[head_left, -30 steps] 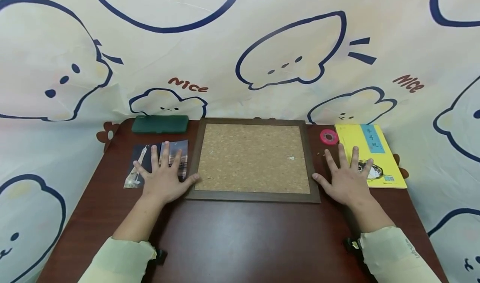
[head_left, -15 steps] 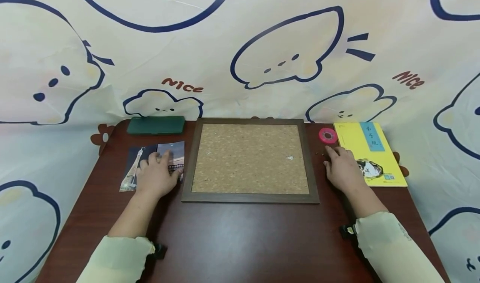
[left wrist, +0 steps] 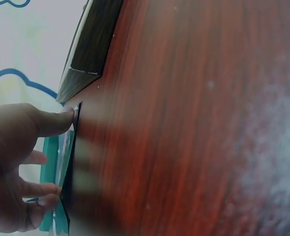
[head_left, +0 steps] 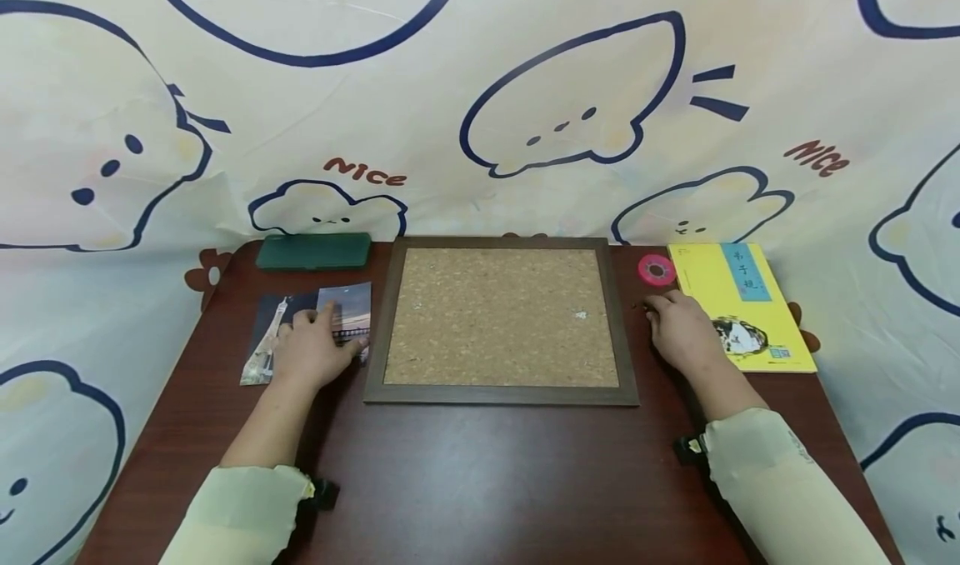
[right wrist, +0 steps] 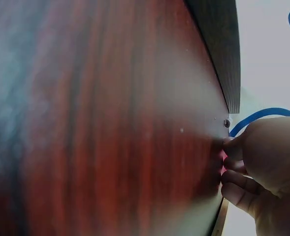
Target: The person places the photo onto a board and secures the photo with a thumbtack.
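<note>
My left hand is over two photos left of the framed corkboard. Its thumb lies at the near right edge of the sunset photo and its bent fingers rest on the surface. In the left wrist view, thumb and fingers hold that photo's edge, slightly bowed. The tower photo lies partly under the hand. My right hand is between the corkboard and a yellow book, fingertips curled down to the table. Close to them sits a tiny round dark piece. I cannot tell whether the fingers pinch anything.
A flat green case stands at the back left. At the back right lies a pink ring-shaped roll against the book. The corkboard's wooden frame reaches near the patterned wall cloth. Brown table surface stretches in front.
Both hands were spread flat beside the corkboard. The left has drawn onto the photos with bent fingers. The right has curled its fingers down to the table beside the book.
</note>
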`<act>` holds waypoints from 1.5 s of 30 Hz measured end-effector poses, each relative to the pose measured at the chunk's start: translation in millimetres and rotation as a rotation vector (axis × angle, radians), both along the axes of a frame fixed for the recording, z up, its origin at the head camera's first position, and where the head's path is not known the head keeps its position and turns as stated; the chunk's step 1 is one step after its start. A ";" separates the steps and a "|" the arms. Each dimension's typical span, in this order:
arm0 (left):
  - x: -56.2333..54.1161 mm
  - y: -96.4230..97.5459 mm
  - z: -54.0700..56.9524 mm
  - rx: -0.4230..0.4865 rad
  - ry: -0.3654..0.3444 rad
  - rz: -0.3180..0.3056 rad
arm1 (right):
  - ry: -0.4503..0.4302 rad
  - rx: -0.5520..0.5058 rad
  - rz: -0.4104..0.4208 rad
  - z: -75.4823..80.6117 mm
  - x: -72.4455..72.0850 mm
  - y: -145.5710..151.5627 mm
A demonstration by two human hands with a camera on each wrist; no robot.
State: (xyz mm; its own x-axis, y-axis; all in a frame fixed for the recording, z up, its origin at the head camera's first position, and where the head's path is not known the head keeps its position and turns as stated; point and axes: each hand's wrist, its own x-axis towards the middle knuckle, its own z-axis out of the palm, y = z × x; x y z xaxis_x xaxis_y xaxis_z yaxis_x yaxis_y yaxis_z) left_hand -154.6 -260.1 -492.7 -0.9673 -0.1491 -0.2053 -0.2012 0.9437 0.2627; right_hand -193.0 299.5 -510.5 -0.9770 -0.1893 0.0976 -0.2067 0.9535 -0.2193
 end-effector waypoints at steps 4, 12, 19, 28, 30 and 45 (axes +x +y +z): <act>-2.1 -4.2 -3.0 0.066 0.024 0.035 | -0.027 0.000 -0.001 1.3 -2.1 -1.8; -3.5 -12.6 0.4 0.176 0.102 0.029 | -0.052 -0.003 -0.018 2.9 -3.8 -4.8; -3.0 -19.1 1.6 0.274 0.166 0.030 | -0.062 -0.013 -0.002 4.0 -4.1 -7.9; 0.2 -23.2 10.8 0.365 0.184 0.071 | -0.079 -0.012 0.012 4.9 -3.5 -9.9; 1.0 -24.3 14.1 0.391 0.184 0.079 | -0.077 -0.018 0.020 5.1 -3.7 -10.1; 1.3 -22.8 33.8 0.541 0.201 0.105 | -0.073 -0.086 0.011 19.1 -3.3 -22.0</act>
State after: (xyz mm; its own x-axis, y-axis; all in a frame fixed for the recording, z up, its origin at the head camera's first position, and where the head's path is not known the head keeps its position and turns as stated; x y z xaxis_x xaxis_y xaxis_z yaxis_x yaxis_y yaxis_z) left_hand -153.2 -282.9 -459.0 -0.9808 -0.1716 -0.0930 -0.1830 0.6424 0.7442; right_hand -196.3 277.4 -491.4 -0.9801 -0.1940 0.0429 -0.1976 0.9284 -0.3148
